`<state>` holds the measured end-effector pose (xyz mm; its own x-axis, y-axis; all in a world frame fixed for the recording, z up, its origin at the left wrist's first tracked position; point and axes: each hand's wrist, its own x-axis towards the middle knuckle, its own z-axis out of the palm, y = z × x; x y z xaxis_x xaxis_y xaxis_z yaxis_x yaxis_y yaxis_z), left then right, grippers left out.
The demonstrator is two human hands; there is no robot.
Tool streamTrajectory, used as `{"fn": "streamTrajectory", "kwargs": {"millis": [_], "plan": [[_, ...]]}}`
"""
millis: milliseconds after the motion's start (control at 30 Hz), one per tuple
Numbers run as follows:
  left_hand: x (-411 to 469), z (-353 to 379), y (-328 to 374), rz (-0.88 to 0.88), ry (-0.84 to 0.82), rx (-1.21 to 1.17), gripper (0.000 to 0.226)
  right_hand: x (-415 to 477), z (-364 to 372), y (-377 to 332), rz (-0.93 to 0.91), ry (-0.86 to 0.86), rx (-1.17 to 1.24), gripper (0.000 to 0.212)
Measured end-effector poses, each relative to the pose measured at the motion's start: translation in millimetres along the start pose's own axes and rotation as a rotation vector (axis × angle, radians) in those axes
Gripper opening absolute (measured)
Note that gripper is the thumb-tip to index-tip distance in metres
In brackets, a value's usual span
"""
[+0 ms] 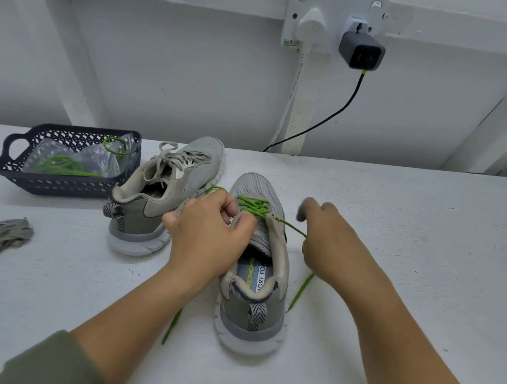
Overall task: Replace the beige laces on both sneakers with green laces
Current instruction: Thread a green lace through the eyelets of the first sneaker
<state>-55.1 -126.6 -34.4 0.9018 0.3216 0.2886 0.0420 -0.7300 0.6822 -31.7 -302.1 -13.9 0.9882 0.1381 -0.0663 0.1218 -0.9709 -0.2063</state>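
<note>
A grey sneaker [251, 297] stands heel toward me at the middle of the white table, partly threaded with a green lace [252, 205]. My left hand [208, 234] grips the shoe's left collar and pinches the lace near the top eyelets. My right hand [331, 239] pulls the lace's right end taut to the right; its loose tail [300, 292] hangs down beside the shoe. The other tail [173, 325] lies under my left forearm. A second grey sneaker [165, 192] with beige laces [172, 156] lies behind to the left.
A dark basket [61, 185] at the back left holds a clear bag and more green laces [60, 164]. A bundle of removed beige laces [0, 234] lies at the left edge. Wall sockets with a white plug and a black charger [360, 50] are behind.
</note>
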Motion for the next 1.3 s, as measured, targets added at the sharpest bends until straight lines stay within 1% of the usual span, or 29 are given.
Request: {"fn": "streamTrajectory", "kwargs": {"millis": [33,67,133,200,300,333,400,500,567,600,700,767,833,900,967,1033,1200,1300], "plan": [[0,0,0,-0.01,-0.004,-0.005,0.018,-6,-6,0,-0.075,-0.091,0.011,0.033],[1,1,0,-0.016,-0.006,-0.013,0.02,-11,-10,1,-0.124,-0.219,-0.016,0.034],[1,2,1,-0.015,-0.005,-0.03,0.026,-18,-9,5,-0.159,-0.433,-0.086,0.03],[0,1,2,-0.02,-0.01,-0.055,0.03,-19,-6,8,-0.136,-0.512,-0.079,0.023],[1,-3,-4,-0.042,-0.078,-0.157,0.028,-18,-4,14,-0.131,-0.544,-0.061,0.009],[2,-6,-7,-0.048,-0.109,-0.218,0.027,-18,-5,18,-0.136,-0.533,-0.068,0.005],[2,-14,-10,-0.07,-0.182,-0.319,0.024,-15,-16,26,-0.148,-0.422,-0.024,0.001],[2,-25,-12,-0.115,-0.237,-0.349,0.015,-5,-37,26,-0.168,-0.121,0.257,0.005],[0,-28,-13,-0.161,-0.246,-0.357,0.012,2,-44,16,-0.235,0.047,0.386,0.014],[-2,-29,-13,-0.194,-0.258,-0.381,0.01,5,-43,9,-0.269,0.104,0.42,0.018],[-4,-31,-14,-0.302,-0.298,-0.511,0.008,12,-34,-11,-0.312,0.225,0.49,0.014],[-4,-32,-13,-0.372,-0.341,-0.623,0.009,14,-28,-17,-0.324,0.249,0.509,0.013],[-4,-34,-13,-0.44,-0.378,-0.727,0.007,15,-24,-22,-0.355,0.221,0.489,0.012],[-3,-36,-13,-0.47,-0.399,-0.772,0.007,14,-23,-26,-0.384,0.171,0.409,0.012],[-3,-35,-15,-0.466,-0.398,-0.777,0.007,14,-22,-31,-0.429,0.121,0.274,0.014],[-4,-34,-15,-0.456,-0.386,-0.774,0.008,15,-22,-35,-0.46,0.098,0.19,0.016],[-5,-32,-16,-0.398,-0.364,-0.752,0.005,19,-20,-44,-0.527,0.146,0.113,0.017],[-5,-33,-14,-0.357,-0.368,-0.718,0.007,18,-15,-45,-0.561,0.2,0.149,0.013]]}}
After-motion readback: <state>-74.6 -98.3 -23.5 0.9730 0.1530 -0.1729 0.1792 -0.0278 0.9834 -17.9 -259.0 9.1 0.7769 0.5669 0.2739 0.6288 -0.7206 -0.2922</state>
